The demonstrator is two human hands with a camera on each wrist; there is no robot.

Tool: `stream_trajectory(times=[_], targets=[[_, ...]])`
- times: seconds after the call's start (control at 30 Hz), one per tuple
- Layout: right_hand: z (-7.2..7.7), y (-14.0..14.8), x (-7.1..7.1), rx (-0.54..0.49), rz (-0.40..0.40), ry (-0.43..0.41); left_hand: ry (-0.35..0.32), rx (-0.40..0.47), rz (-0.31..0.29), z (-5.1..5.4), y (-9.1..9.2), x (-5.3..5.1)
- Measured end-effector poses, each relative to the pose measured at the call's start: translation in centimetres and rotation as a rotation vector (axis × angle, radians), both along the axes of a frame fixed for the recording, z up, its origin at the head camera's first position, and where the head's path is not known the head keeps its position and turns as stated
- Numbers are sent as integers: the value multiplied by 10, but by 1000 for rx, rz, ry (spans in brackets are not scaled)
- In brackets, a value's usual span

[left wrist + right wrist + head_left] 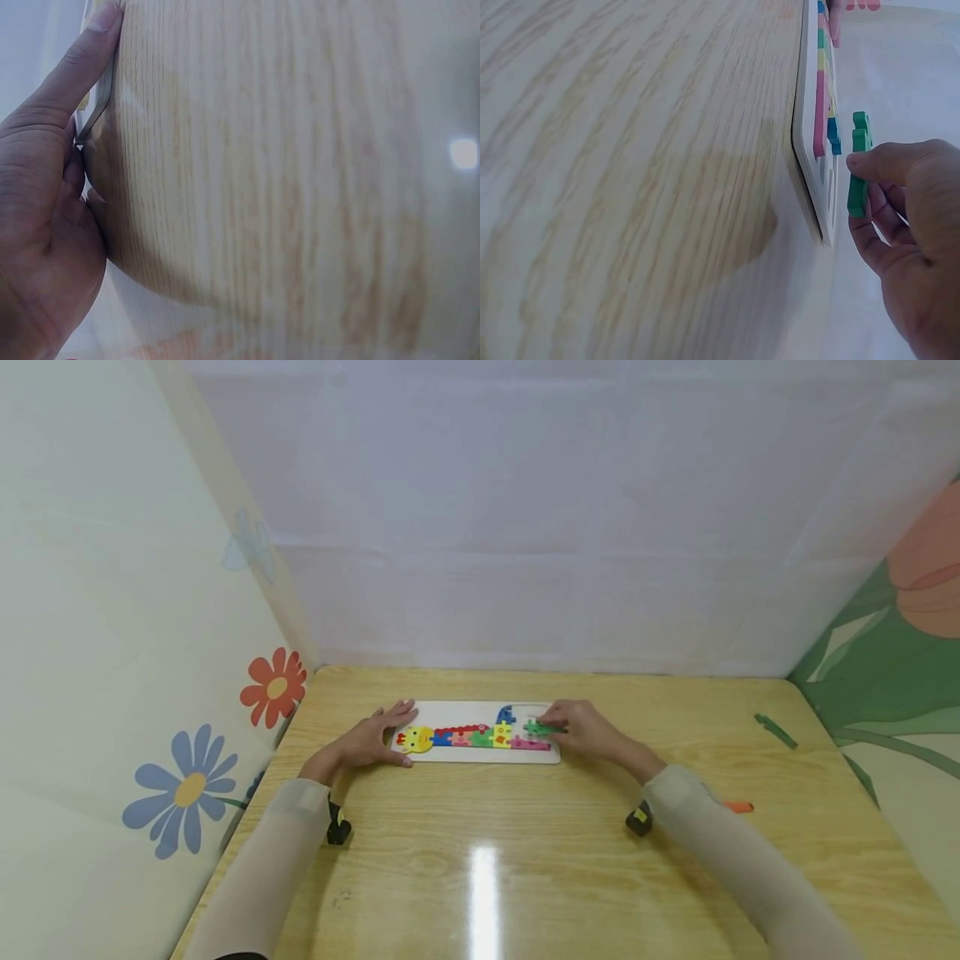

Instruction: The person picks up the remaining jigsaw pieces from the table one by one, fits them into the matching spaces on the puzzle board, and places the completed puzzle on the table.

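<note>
A white puzzle board (pixel 465 756) lies on the table, with a giraffe of coloured pieces set in it. My left hand (pixel 375 737) holds the board's left end, thumb at the near edge and fingers at the far edge. In the left wrist view the thumb (pixel 75 75) runs along the board's side. Over the board's right end, my right hand (pixel 588 728) pinches a green puzzle piece (pixel 860 169) between thumb and fingers. That piece is apart from the board in the right wrist view. A blue piece (pixel 505 716) and a pink piece (pixel 531 744) sit nearby in the giraffe's body.
Another green piece (pixel 776 731) lies at the table's right. An orange piece (pixel 739 807) shows partly behind the right forearm. The wooden table (pixel 420 877) meets a white wall at the back and patterned walls at both sides.
</note>
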State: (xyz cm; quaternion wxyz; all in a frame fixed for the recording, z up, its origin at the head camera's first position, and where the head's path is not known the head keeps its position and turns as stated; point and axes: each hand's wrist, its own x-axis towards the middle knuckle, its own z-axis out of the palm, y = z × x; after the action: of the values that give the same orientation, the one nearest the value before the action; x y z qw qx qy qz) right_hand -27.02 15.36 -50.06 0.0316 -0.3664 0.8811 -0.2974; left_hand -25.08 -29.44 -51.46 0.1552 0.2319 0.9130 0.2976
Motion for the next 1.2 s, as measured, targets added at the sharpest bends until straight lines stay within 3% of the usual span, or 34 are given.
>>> stream_trajectory(times=[0.37,1.2], targets=[[-1,-11,-1,-8,31,40,3,-13,2,-2,-1,0],[-2,-26,-8,18,83,37,5,17,-2,-1,-2,0]])
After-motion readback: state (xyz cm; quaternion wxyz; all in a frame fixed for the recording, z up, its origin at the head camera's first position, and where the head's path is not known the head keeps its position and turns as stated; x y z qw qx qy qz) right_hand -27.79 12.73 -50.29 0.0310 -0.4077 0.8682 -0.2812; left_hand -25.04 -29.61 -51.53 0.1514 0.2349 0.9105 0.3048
